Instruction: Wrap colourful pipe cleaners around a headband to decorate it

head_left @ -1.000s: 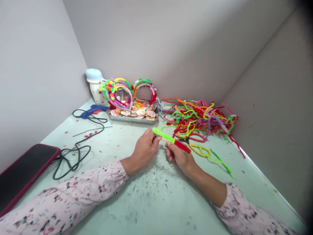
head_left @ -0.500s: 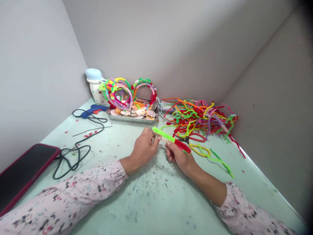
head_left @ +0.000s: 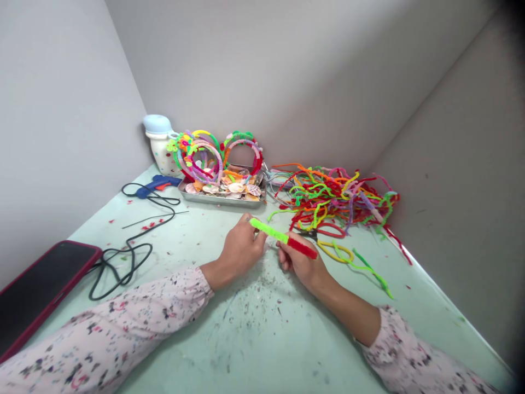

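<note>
A short rod wrapped in fuzzy pipe cleaner (head_left: 283, 237) is held in the air above the worktop (head_left: 262, 350), between the two hands. Its long axis runs slantwise across the view: the bright green end points up and to the left, toward the metal tray, and the red end points down and to the right, past the right hand.

There is one rod. The left hand (head_left: 241, 253) is closed, with its fingers (head_left: 255, 230) pinched on the green part near the far end. The right hand (head_left: 301, 261) is also closed, with its fingers (head_left: 284, 253) curled around the rod just below the red part. The two hands are near each other, and both wear floral sleeves.

Beyond the hands is one metal tray (head_left: 221, 200) of seashells (head_left: 235, 187), with a bunch of pipe-cleaner hairbands (head_left: 200, 164) too tangled to count standing at its back. Beside it are one white jar (head_left: 159, 156) with a pale blue lid, one blue glue gun (head_left: 158, 185) with a black cord (head_left: 131, 241), and one phone (head_left: 45, 290) in a red case. To the right lies one heap of loose pipe cleaners (head_left: 336, 200), with a yellow loop (head_left: 334, 251) just in front of it.
</note>
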{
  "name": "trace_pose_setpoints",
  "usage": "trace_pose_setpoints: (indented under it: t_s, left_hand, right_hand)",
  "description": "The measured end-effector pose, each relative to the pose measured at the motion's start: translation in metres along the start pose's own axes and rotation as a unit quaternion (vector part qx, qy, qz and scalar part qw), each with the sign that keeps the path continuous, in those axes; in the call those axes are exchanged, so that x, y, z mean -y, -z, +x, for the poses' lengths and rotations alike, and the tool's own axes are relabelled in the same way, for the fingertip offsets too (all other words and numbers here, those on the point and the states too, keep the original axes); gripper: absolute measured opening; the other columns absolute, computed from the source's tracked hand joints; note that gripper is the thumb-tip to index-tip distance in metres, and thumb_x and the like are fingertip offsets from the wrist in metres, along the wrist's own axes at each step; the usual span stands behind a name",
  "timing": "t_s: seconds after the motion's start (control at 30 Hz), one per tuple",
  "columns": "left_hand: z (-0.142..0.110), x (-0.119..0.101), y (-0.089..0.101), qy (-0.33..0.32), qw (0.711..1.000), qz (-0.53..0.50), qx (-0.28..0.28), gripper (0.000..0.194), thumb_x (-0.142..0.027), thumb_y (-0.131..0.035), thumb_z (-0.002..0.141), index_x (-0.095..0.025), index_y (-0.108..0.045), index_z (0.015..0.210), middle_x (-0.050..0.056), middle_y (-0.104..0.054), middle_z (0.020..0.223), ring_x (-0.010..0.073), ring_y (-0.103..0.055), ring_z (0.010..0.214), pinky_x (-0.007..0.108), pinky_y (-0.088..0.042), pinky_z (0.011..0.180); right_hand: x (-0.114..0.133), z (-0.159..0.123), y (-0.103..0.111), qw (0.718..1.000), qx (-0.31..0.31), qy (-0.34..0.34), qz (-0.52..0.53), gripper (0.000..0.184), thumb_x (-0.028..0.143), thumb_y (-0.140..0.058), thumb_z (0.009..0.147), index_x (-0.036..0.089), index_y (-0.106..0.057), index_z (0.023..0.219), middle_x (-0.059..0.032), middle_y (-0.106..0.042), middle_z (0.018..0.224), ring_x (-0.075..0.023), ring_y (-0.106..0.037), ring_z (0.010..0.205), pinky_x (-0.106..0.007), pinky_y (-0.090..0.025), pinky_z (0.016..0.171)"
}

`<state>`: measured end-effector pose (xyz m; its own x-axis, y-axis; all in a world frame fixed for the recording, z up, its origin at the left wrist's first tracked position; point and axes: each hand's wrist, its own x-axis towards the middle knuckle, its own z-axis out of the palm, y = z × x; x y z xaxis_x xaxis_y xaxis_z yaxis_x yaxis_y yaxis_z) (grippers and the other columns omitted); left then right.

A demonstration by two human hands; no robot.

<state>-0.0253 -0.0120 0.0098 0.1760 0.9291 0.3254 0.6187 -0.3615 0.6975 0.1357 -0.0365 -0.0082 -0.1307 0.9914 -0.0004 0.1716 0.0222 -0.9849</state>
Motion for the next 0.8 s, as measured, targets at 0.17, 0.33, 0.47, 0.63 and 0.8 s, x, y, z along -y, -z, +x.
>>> trace_pose_setpoints:
  t_s: [0.17, 0.33, 0.47, 0.63, 0.8]
  left_hand:
    - [0.001, 0.0016, 0.0018, -0.002, 1.0, -0.006, 0.011, 0.017, -0.028, -0.046, 0.084, -0.016, -0.058, 0.081, 0.003, -0.055, 0.084, 0.016, -0.052, 0.076, 0.028, -0.041, 0.069]
    - [0.0045, 0.0033, 0.0067, -0.018, 1.0, 0.008, 0.02, 0.023, -0.033, -0.045, 0.085, -0.016, -0.055, 0.075, 0.002, -0.054, 0.079, 0.0146, -0.049, 0.072, 0.026, -0.037, 0.065]
    - [0.0066, 0.0052, 0.0081, -0.011, 0.999, 0.001, 0.041, 0.024, -0.034, -0.046, 0.084, -0.016, -0.053, 0.07, 0.001, -0.051, 0.07, 0.0142, -0.047, 0.067, 0.025, -0.033, 0.059]
    - [0.0063, 0.006, 0.0081, -0.001, 0.997, -0.022, 0.071, 0.028, -0.033, -0.041, 0.085, -0.017, -0.049, 0.064, 0.0, -0.052, 0.067, 0.014, -0.047, 0.065, 0.025, -0.033, 0.059]
    - [0.0066, 0.0066, 0.0079, -0.007, 0.995, -0.038, 0.089, 0.026, -0.031, -0.04, 0.085, -0.017, -0.048, 0.064, 0.0, -0.054, 0.068, 0.0146, -0.049, 0.067, 0.025, -0.036, 0.061]
  right_hand:
    - [0.0037, -0.0006, 0.0011, 1.0, 0.002, -0.017, -0.001, 0.029, 0.036, -0.046, 0.084, 0.019, -0.051, 0.062, 0.0038, -0.052, 0.05, -0.0092, -0.048, 0.044, -0.021, -0.037, 0.046]
    - [0.0063, 0.0005, 0.0008, 0.999, 0.01, -0.044, 0.027, 0.029, 0.037, -0.048, 0.083, 0.019, -0.051, 0.061, 0.0038, -0.051, 0.049, -0.0093, -0.048, 0.043, -0.021, -0.037, 0.045]
    - [0.0055, 0.0011, 0.0009, 0.998, 0.001, -0.048, 0.049, 0.026, 0.035, -0.049, 0.082, 0.018, -0.051, 0.062, 0.004, -0.051, 0.049, -0.009, -0.048, 0.042, -0.021, -0.036, 0.043]
    - [0.0017, 0.0003, 0.0024, 0.998, 0.005, -0.052, 0.037, 0.028, 0.037, -0.048, 0.083, 0.018, -0.053, 0.062, 0.003, -0.052, 0.05, -0.0095, -0.049, 0.044, -0.021, -0.037, 0.044]
    - [-0.0008, 0.0002, 0.0034, 0.998, 0.001, -0.057, 0.007, 0.03, 0.038, -0.048, 0.083, 0.018, -0.055, 0.062, 0.0017, -0.054, 0.051, -0.0102, -0.05, 0.045, -0.022, -0.038, 0.046]
